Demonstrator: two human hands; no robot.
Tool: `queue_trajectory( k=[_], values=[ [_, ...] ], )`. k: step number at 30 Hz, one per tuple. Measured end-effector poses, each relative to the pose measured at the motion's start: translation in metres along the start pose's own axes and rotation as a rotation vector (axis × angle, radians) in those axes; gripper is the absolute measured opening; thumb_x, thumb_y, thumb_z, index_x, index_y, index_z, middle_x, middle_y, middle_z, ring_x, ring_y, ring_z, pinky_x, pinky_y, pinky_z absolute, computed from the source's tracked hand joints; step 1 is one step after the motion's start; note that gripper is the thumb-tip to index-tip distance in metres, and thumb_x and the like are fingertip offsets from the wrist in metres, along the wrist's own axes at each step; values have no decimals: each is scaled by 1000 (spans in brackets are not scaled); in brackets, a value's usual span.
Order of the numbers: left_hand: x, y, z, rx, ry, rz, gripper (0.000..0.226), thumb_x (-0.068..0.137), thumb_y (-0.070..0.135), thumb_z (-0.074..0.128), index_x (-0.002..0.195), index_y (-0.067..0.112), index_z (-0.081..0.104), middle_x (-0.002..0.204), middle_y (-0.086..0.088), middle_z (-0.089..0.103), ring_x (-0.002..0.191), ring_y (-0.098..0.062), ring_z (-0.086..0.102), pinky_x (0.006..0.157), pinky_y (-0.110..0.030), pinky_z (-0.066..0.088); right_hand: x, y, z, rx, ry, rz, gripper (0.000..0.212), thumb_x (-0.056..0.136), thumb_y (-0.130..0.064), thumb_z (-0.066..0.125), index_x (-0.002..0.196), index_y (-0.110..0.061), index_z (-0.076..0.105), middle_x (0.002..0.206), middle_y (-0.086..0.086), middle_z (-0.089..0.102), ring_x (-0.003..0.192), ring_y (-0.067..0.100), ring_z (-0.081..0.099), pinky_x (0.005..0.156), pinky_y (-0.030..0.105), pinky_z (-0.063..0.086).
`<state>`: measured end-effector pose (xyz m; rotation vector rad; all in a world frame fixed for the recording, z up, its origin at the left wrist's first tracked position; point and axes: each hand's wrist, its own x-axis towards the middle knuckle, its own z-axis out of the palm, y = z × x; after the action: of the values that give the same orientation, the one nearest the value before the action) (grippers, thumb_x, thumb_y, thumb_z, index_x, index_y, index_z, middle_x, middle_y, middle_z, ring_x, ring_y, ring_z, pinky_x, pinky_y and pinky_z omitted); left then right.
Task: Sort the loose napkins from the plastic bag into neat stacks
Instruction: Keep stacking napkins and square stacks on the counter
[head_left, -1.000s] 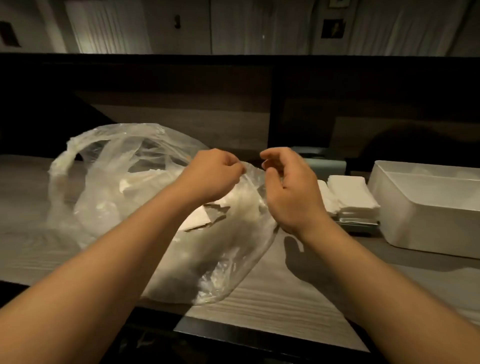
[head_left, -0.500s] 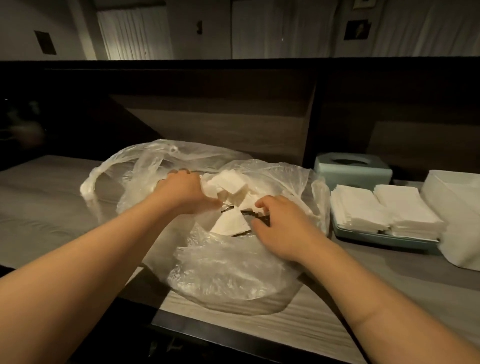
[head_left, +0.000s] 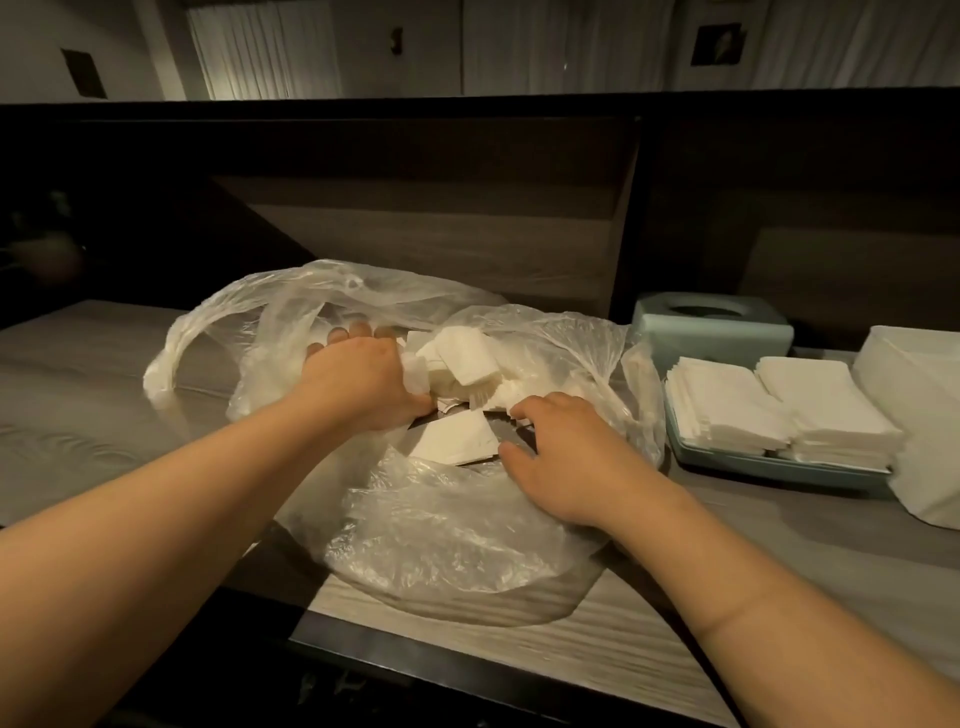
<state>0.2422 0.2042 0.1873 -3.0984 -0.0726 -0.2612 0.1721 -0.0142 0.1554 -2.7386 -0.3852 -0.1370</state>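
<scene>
Napkins (head_left: 462, 364) lie jumbled, white, inside crinkled clear plastic bag (head_left: 457, 540).

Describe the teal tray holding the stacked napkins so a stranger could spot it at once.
Start at the wooden counter and the clear plastic bag in its middle, then look just right of the bag. The teal tray sits there, low and shallow, carrying two neat white napkin stacks side by side. The teal box behind it is taller with an oval top opening; the white bin at right holds no stacks.
</scene>
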Motion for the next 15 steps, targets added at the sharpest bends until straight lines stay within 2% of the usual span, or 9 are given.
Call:
queue_trajectory(
  k=[2, 4, 5, 7, 10, 13, 15],
  values=[
    [3, -1, -1, 58, -93, -72, 108, 64, 89, 58, 144, 18, 41, 141, -10, 46, 132, -37, 42, 101, -49, 40, -1, -1, 0, -12, -8, 5, 47, 101, -45, 49, 140, -19, 51, 134, 4, 52, 125, 21, 45, 103, 34, 41],
    [7, -2, -4, 55, -182, -119, 115, 57, 94, 56, 145, 22, 39, 137, -9, 50, 127, -37, 48, 99, -48, 44, -1, -2, -1, -14, -4, 19, 47, 101, -45, 49, 138, -17, 52, 133, 5, 53, 125, 22, 45, 104, 35, 42],
    [8, -1, -5, 34, -205, -126, 109, 56, 93, 56, 140, 24, 43, 129, -6, 55, 120, -35, 53, 97, -45, 48, -1, -2, -1, -19, -1, 32, 47, 101, -45, 49, 137, -16, 53, 133, 6, 54, 125, 24, 46, 104, 35, 42],
    [10, -1, -8, 18, -206, -93, 84, 64, 83, 60, 124, 25, 51, 108, -2, 60, 104, -30, 58, 91, -43, 52, 0, -1, -1, -57, 6, 65, 48, 100, -46, 48, 136, -14, 54, 132, 8, 54, 125, 26, 46, 105, 38, 42],
    [10, -1, -11, 26, -123, -4, 46, 81, 59, 64, 105, 19, 63, 86, 0, 59, 82, -24, 58, 71, -36, 50, 1, -1, 0, -120, 11, 109, 51, 100, -49, 47, 135, -13, 53, 133, 10, 53, 126, 28, 45, 107, 41, 41],
    [4, 4, -17, 19, -22, 47, 38, 92, 53, 60, 97, 15, 62, 78, 1, 54, 75, -24, 56, 65, -34, 46, 4, 0, 2, -47, 13, 120, 59, 98, -51, 48, 145, -15, 43, 144, 10, 47, 134, 29, 41, 114, 43, 36],
    [-2, 8, -23, -4, 43, 78, 36, 93, 49, 61, 104, 14, 65, 79, 1, 56, 80, -28, 57, 66, -34, 45, 5, 1, 2, 82, 57, 130, 67, 97, -55, 49, 151, -18, 36, 151, 9, 43, 139, 29, 38, 117, 45, 34]
  ],
)
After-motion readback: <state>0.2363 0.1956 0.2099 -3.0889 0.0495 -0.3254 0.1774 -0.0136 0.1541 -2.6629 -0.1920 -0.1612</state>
